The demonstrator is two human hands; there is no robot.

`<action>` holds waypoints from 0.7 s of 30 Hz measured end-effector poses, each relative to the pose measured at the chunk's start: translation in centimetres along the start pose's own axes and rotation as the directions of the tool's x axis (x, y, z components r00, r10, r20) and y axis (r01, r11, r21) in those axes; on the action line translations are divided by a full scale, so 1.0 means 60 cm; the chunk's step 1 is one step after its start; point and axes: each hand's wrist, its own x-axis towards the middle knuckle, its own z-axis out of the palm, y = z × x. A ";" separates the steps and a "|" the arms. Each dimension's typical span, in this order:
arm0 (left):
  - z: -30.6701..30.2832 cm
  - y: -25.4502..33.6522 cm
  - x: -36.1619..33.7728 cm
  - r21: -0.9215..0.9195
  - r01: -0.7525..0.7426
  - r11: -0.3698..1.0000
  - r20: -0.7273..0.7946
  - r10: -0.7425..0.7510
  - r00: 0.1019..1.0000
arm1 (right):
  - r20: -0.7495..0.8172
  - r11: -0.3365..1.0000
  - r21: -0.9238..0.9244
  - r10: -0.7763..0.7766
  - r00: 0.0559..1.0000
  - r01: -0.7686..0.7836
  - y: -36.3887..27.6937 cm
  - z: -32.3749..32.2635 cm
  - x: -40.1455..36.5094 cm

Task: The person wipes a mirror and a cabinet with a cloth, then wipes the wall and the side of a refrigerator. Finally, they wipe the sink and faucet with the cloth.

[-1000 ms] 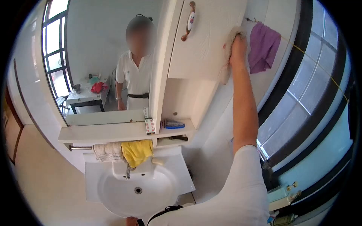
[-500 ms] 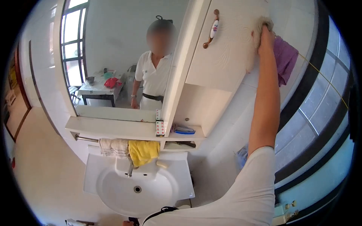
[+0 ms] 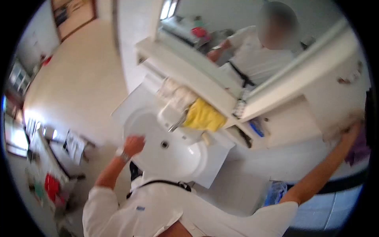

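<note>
My left hand (image 3: 134, 145), with a watch on its wrist, hovers by the left edge of the white sink (image 3: 134, 122), fingers curled and nothing visible in them. At the far right, my right hand (image 3: 352, 127) is on a beige cloth (image 3: 333, 132) against the lower part of the white cabinet (image 3: 329, 89); motion blurs it. Right beside that hand hangs a purple cloth (image 3: 360, 148). Over the sink's back edge hang a yellow towel (image 3: 204, 115) and a whitish towel (image 3: 177, 94), with the faucet (image 3: 177, 122) just beneath them.
Above the shelf (image 3: 189, 67) a mirror (image 3: 233, 19) reflects a person in white. A blue object (image 3: 256, 127) lies in the cabinet's open compartment. A clear plastic bag (image 3: 275, 192) sits below. On the left are a stool (image 3: 77, 145) and a table with a red item (image 3: 51, 186).
The view has swung left and down. My left hand has risen into sight beside the sink. My right hand remains at the beige cloth, which is now lower on the cabinet.
</note>
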 end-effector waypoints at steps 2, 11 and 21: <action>-0.065 0.029 0.035 0.059 -0.241 0.969 -0.302 0.247 0.921 | -0.058 0.998 -0.055 -0.017 0.998 0.014 -0.007 0.006 -0.015; -0.291 0.162 0.077 0.161 -0.483 0.861 -0.305 0.509 0.805 | -0.134 0.985 -0.167 -0.069 0.989 0.046 0.003 0.040 -0.057; -0.300 0.186 0.077 0.212 -0.624 0.752 -0.387 0.651 0.653 | -0.128 0.977 -0.208 -0.064 0.990 0.036 0.015 0.043 -0.040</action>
